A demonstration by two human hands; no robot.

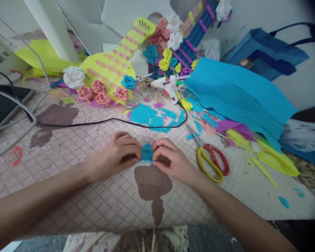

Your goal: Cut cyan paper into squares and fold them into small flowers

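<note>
Between my two hands is a small piece of blue crepe paper (147,155), held just above or on the quilted cloth. My left hand (124,151) pinches its left edge with thumb and fingertips. On the other side, my right hand (170,157) pinches the right edge the same way. Scissors (212,161) with one yellow and one red handle lie to the right of my right hand, blades toward the back. Beyond my hands lie cut blue paper pieces (144,114) and a white glue gun (169,87).
A yellow paper guitar (112,66) with paper roses and a blue one (196,35) stand at the back. A black cord (107,119) crosses the cloth. Large blue sheets (238,91) and a blue bag (262,52) occupy the right; a phone-like dark device (7,105) lies left.
</note>
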